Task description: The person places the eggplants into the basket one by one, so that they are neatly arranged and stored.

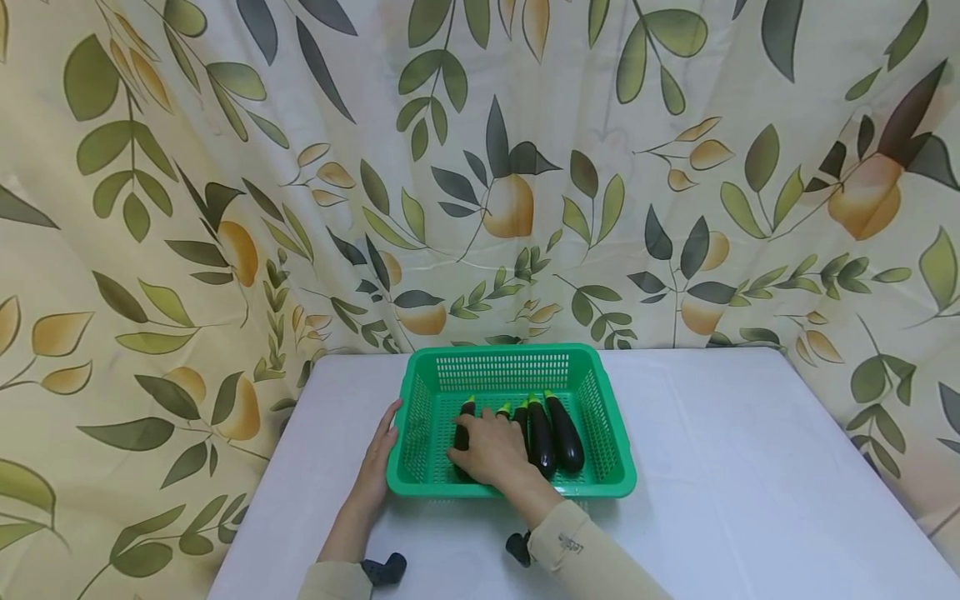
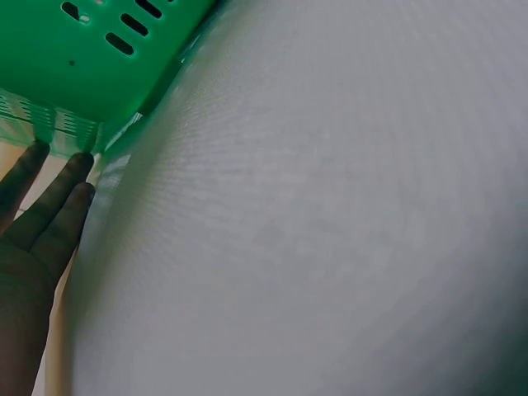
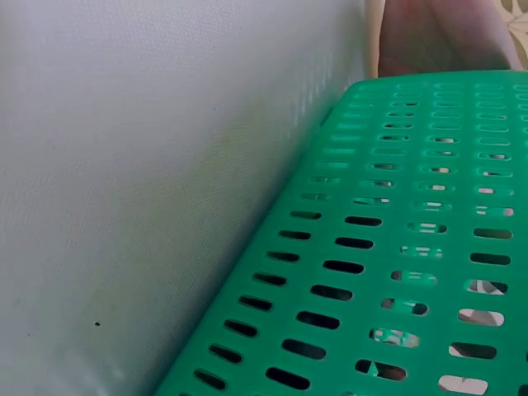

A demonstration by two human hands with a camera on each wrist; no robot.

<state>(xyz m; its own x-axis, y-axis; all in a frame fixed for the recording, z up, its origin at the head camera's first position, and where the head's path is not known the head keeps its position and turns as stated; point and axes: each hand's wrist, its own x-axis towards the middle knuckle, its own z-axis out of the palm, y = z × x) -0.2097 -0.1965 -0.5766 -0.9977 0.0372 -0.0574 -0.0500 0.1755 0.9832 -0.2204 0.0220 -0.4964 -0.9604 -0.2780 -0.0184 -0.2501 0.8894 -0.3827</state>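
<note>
A green plastic basket (image 1: 510,491) with slotted walls holds several dark purple eggplants (image 1: 564,437) with green stem ends, lying side by side. My right hand (image 1: 491,447) reaches in over the front rim, its thumb and fingers curled over the leftmost eggplant (image 1: 467,435) and holding it. That hand partly covers the neighbouring eggplants. Outside the basket, my left hand (image 1: 373,468) rests its extended fingers against the left wall. The left wrist view shows those fingers (image 2: 58,202) straight beside the basket's edge. From the right wrist, the slotted wall (image 3: 363,247) hides the eggplants.
The basket stands on a white-covered table (image 1: 720,467), near its back edge. A curtain (image 1: 315,250) printed with leaves and fruit hangs behind the table. Black wrist devices (image 1: 384,570) sit at both cuffs.
</note>
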